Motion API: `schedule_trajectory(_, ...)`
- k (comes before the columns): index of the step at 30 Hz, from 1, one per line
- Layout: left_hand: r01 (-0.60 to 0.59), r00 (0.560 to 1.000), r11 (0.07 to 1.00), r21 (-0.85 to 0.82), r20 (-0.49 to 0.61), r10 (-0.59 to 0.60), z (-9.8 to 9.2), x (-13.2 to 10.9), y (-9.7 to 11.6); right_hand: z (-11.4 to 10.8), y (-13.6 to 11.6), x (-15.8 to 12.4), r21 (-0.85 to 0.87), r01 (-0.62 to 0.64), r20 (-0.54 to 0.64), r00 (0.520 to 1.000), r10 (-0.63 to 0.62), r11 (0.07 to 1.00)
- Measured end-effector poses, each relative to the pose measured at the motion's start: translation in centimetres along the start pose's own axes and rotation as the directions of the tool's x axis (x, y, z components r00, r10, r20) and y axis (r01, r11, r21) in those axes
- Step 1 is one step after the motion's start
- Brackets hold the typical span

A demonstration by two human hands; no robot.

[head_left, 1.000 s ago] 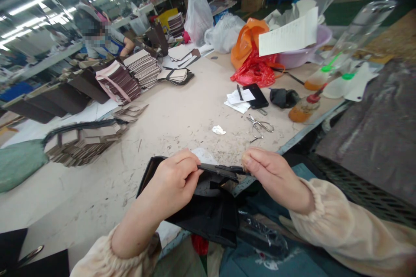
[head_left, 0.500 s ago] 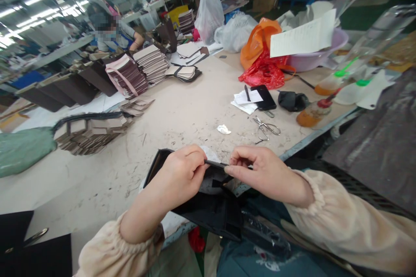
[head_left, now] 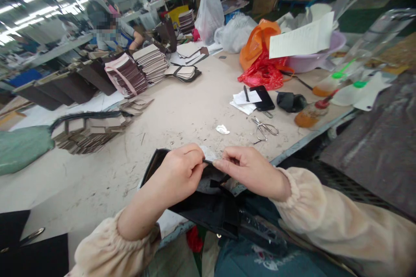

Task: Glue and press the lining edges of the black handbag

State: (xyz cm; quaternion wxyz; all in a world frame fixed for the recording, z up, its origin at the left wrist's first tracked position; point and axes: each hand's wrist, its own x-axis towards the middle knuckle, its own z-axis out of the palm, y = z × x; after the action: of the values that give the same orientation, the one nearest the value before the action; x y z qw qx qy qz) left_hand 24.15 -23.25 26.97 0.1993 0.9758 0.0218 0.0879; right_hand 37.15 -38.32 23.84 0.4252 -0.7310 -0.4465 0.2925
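Note:
A black leather bag piece [head_left: 208, 207] hangs over the near edge of the work table [head_left: 182, 112] and onto my lap. My left hand [head_left: 180, 173] is closed, pinching its top edge. Right beside it, my right hand [head_left: 248, 169] pinches the same edge, thumb and forefinger almost touching my left fingers. Both wrists wear cream sleeves. A bit of white paper shows just behind my fingers.
Scissors [head_left: 264, 129], a black phone [head_left: 264, 97] on paper slips, glue bottles [head_left: 310, 114] and red and orange bags [head_left: 263, 69] lie at the right. Stacks of brown card pieces [head_left: 91, 132] fill the left. A person [head_left: 112, 32] works at the far end.
My right hand has slid left along the black piece's top edge until it meets my left hand. The left hand has stayed put.

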Motion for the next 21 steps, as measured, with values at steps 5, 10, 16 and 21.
schedule_trajectory(5,0.020,1.000,1.000,-0.002,0.002,-0.020,-0.1,0.0,0.0,0.3,0.1,1.2,-0.034,0.039,0.020,0.999,-0.039,0.999)
schedule_trajectory(10,0.023,1.000,1.000,-0.014,-0.003,-0.024,-0.1,0.3,-0.2,-0.8,0.0,0.5,0.009,0.056,0.082,0.995,-0.056,0.998)
schedule_trajectory(16,0.018,1.000,0.999,-0.040,0.000,-0.018,-0.2,0.3,-0.3,-2.4,0.3,-1.4,0.053,0.048,0.124,0.991,-0.054,0.997)
schedule_trajectory(21,0.018,1.000,0.998,-0.052,0.013,-0.017,-0.1,0.2,-0.3,-2.2,0.3,-1.6,0.118,0.015,0.156,0.987,-0.034,0.993)
